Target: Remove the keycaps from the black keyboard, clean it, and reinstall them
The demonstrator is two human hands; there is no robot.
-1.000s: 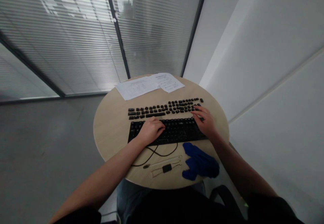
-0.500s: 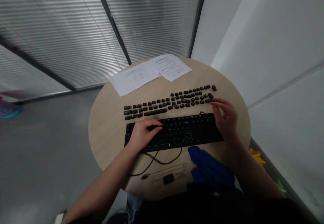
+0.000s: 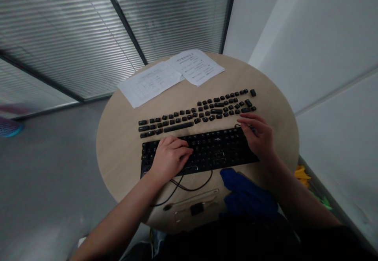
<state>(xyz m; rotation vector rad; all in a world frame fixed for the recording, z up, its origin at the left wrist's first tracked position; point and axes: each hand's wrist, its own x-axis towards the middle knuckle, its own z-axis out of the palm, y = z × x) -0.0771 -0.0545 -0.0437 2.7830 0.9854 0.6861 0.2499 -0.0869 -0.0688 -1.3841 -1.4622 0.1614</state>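
A black keyboard [image 3: 206,149] lies on the round table with part of its keycaps on. Over its left half is my left hand [image 3: 173,155], thumb and fingertips pinched together close above the keys. Whatever may be in that pinch is too small to make out. My right hand [image 3: 260,135] hovers at the keyboard's upper right corner, thumb and forefinger slightly apart, with nothing visible between them. Beyond the keyboard, loose black keycaps [image 3: 217,111] lie in rows. A long space bar keycap [image 3: 178,127] is among them. One small keycap [image 3: 253,108] sits just beyond my right fingers.
Printed paper sheets [image 3: 150,84] lie at the table's far side. Nearer me are a black cable [image 3: 195,189], a blue cloth [image 3: 248,196], a slim tool [image 3: 195,198] and a small dark block [image 3: 197,209]. The round table [image 3: 118,143] stands near a white wall.
My right hand has drawn back from the end of the keycap rows toward the keyboard, its fingers parting. A small keycap now shows there. My left hand stays over the keyboard; the view shifted slightly.
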